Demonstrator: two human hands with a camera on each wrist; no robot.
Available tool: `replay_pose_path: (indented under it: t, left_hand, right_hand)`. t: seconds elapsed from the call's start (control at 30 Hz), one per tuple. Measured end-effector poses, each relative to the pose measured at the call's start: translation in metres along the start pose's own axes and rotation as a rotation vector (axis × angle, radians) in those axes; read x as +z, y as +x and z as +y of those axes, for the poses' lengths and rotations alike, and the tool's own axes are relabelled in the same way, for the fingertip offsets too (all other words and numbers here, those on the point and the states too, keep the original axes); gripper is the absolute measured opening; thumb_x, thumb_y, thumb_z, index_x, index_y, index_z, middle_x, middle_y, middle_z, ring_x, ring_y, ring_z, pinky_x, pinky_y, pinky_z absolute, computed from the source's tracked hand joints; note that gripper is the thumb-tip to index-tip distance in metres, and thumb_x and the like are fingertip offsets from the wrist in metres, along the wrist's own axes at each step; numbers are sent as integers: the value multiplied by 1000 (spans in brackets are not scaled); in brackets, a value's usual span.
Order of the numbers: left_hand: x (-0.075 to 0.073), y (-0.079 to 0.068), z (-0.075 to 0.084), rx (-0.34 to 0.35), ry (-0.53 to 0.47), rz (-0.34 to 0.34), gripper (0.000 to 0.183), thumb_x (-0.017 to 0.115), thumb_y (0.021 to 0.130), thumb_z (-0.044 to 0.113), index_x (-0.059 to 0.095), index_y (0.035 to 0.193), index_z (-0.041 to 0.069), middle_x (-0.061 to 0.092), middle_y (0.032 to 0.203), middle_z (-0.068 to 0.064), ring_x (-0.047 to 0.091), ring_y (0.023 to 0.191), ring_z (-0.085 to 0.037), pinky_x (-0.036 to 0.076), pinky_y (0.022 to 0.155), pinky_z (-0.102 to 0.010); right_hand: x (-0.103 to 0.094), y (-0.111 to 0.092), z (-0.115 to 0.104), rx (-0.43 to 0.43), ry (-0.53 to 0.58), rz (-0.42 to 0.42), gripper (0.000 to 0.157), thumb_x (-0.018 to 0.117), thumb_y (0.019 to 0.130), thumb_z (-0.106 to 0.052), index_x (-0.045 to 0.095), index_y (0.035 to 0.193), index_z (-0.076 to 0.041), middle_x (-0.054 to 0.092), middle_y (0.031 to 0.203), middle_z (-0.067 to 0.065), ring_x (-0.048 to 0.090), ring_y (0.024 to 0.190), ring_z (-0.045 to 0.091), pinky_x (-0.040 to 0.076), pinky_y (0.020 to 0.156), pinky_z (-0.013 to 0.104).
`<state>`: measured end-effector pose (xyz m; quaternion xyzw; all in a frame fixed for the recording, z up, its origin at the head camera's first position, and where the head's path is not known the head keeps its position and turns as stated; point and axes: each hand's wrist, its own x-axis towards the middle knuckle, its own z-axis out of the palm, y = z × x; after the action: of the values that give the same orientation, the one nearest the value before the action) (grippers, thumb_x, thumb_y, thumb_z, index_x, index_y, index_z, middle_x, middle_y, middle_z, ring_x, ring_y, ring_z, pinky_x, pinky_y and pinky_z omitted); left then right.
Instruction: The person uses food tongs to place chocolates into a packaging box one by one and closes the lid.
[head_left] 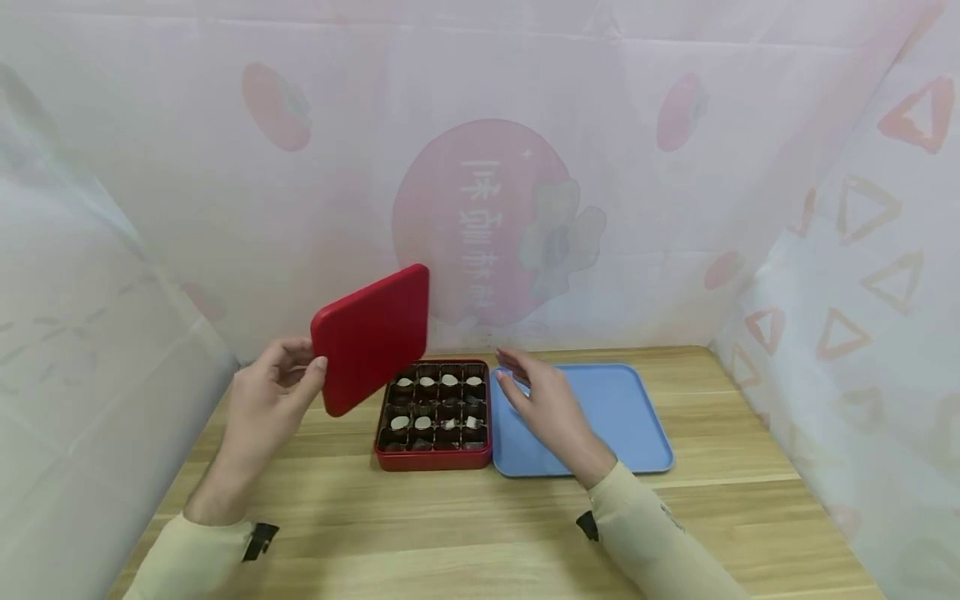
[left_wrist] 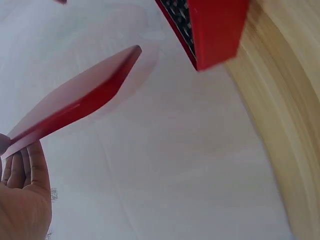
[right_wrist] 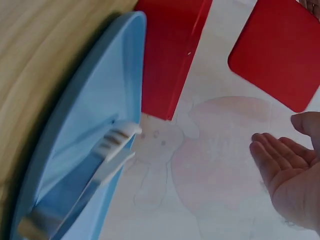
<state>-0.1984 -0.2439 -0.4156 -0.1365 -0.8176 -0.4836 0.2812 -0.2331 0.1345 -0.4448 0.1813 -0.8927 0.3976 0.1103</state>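
A red lid [head_left: 372, 343] is tilted in the air, up and left of the red box [head_left: 433, 460]. My left hand [head_left: 264, 408] pinches its left edge between thumb and fingers. The box stands uncovered, and dividers split its inside into small cells of dark and whitish chocolates [head_left: 423, 423]. Over the left part of a blue tray [head_left: 622, 421] hovers my right hand [head_left: 551, 412], fingers extended and holding nothing. Tongs [right_wrist: 75, 175] with white toothed tips lie on the tray in the right wrist view; in the head view the hand mostly hides them.
Box and tray stand side by side near the back of a wooden table [head_left: 420, 533]. A printed white cloth wall [head_left: 337, 208] rises behind, with further cloth walls on both sides. Dark straps hang at both sleeves.
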Motion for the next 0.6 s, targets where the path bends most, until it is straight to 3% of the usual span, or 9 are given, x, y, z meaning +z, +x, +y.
replay_pose_path:
  t: [0.13,0.27,0.5,0.6]
  left_hand:
    - [13,-4,6,-122,-106,-68,21,73,113,-1,70,133,-8,86,114,-3,74,101,15,61,89,-8]
    - [22,-5,5,-241,-262,-146,21,69,117,4,67,136,-5,80,108,20,77,100,3,63,92,-13]
    - [36,0,-9,-330,-413,-239,28,65,121,14,64,141,-5,84,108,16,80,102,-3,66,97,-19]
    - [40,2,-18,-381,-416,-276,46,66,122,20,58,159,-7,86,126,9,79,111,2,66,101,-19]
  right_hand:
    - [4,8,1,-9,131,-31,52,69,121,-21,60,170,-7,71,167,15,73,149,34,60,123,44]
    - [7,11,5,59,278,-101,58,67,121,-19,52,176,-8,69,168,19,71,152,38,59,125,49]
    - [12,10,13,243,488,-164,48,70,118,-10,62,164,3,74,144,25,80,137,42,68,111,48]
    - [13,7,15,283,513,-145,42,72,117,-10,68,156,3,74,135,22,84,128,37,70,107,48]
